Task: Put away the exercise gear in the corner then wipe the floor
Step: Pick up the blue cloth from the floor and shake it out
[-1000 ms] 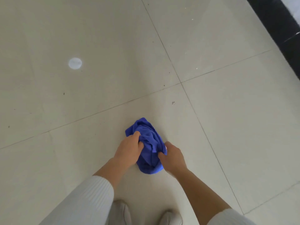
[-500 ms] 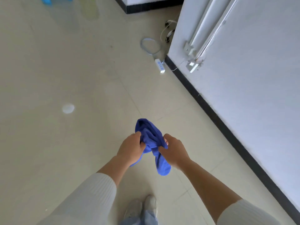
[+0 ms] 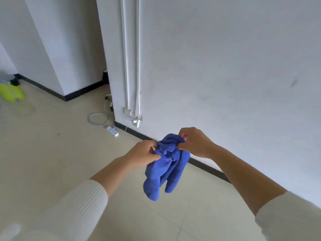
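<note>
The left hand (image 3: 142, 154) and right hand (image 3: 194, 142) each pinch the top of a blue microfibre cloth (image 3: 166, 167). It hangs bunched in two drooping lobes above the tiled floor (image 3: 52, 153), near the wall's black skirting (image 3: 208, 168). A yellow-green container (image 3: 11, 92) stands far left; what it holds cannot be seen.

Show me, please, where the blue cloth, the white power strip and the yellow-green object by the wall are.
blue cloth (image 3: 166, 164): head view, on its hanging middle fold.
white power strip (image 3: 112, 131): head view, on its top face.
yellow-green object (image 3: 11, 92): head view, on its rounded side.

Bunched blue cloth (image 3: 167, 164), hanging midair
</note>
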The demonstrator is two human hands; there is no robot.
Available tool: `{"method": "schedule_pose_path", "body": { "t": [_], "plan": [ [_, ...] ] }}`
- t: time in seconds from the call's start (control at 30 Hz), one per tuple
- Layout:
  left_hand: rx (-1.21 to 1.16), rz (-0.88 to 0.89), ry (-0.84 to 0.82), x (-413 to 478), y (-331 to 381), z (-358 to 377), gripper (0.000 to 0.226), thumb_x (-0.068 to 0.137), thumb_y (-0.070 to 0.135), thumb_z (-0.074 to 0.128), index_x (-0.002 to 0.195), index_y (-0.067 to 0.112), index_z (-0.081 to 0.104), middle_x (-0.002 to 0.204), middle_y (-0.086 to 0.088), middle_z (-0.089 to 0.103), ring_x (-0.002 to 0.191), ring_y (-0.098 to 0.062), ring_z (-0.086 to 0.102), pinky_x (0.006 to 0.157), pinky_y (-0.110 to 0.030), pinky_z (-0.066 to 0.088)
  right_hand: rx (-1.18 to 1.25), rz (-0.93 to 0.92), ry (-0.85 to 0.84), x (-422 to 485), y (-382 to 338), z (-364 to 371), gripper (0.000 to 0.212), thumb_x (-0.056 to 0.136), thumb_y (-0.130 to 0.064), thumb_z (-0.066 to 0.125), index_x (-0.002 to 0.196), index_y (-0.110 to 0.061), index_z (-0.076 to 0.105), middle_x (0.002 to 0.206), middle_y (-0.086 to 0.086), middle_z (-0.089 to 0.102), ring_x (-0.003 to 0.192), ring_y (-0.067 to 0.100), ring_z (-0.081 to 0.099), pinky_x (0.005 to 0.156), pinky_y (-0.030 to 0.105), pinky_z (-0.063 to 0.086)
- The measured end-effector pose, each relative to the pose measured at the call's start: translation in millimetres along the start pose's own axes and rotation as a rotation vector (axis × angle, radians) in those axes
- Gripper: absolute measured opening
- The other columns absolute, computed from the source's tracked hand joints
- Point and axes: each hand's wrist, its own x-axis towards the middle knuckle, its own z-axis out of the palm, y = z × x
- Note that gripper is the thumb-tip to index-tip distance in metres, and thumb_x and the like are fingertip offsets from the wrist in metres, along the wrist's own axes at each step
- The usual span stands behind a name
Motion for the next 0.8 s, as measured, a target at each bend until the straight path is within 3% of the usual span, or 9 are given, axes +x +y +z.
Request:
{"method": "schedule_pose_path", "body": {
  "t": [0.1, 0.3, 0.47, 0.67, 0.8],
  "plan": [
    [-0.014, 0.093, -0.142, 17.8, 59.3, 11.0, 0.013, 0.069, 0.026, 0.059, 0.080, 0.019, 0.062, 0.066, 0.003, 0.068, 0.064, -0.014, 0.063, 0.065, -0.037, 0.051, 0.032, 0.025, 0.123, -33.4, 18.4, -54.7, 0.015, 0.072, -0.014, 0.065, 0.072, -0.028, 0.058, 0.080, -0.007, 0.063, 0.076, 0.017, 0.058, 0.067, 0.031, 0.049],
    [0.000, 0.220, -0.273, 50.4, 202.6, 72.1, 0.031, 0.077, 0.005, 0.046, 0.095, 0.018, 0.067, 0.078, 0.000, 0.074, 0.074, -0.011, 0.068, 0.071, -0.024, 0.047, 0.039, 0.094, 0.358, -126.3, 86.4, -166.6, 0.016, 0.072, -0.013, 0.066, 0.073, -0.028, 0.060, 0.083, -0.005, 0.066, 0.078, 0.019, 0.060, 0.064, 0.032, 0.049],
    [-0.035, 0.378, -0.069, 65.4, 325.8, 171.8, 0.018, 0.082, 0.017, 0.057, 0.096, 0.028, 0.063, 0.096, 0.013, 0.066, 0.087, -0.008, 0.064, 0.068, -0.023, 0.047, 0.030, 0.156, 0.534, -222.2, 167.4, -245.9, 0.015, 0.075, -0.011, 0.064, 0.080, -0.025, 0.062, 0.085, -0.005, 0.067, 0.080, 0.019, 0.063, 0.064, 0.030, 0.051],
    [-0.257, 0.515, -0.225, 64.5, 468.8, 317.4, 0.040, 0.077, 0.018, 0.065, 0.114, 0.030, 0.055, 0.109, 0.012, 0.064, 0.091, -0.007, 0.066, 0.071, -0.021, 0.051, 0.009, 0.269, 0.755, -349.9, 257.9, -331.0, 0.015, 0.078, -0.011, 0.061, 0.085, -0.024, 0.063, 0.086, -0.006, 0.066, 0.080, 0.015, 0.063, 0.062, 0.027, 0.052],
    [-0.277, 0.626, -0.297, 65.2, 556.6, 397.1, 0.035, 0.082, 0.023, 0.065, 0.115, 0.030, 0.057, 0.108, 0.015, 0.066, 0.092, -0.006, 0.066, 0.073, -0.021, 0.051, -0.032, 0.368, 0.882, -430.4, 307.1, -376.6, 0.015, 0.077, -0.012, 0.061, 0.086, -0.024, 0.063, 0.082, -0.007, 0.065, 0.073, 0.012, 0.060, 0.059, 0.024, 0.049]
  ]
}}
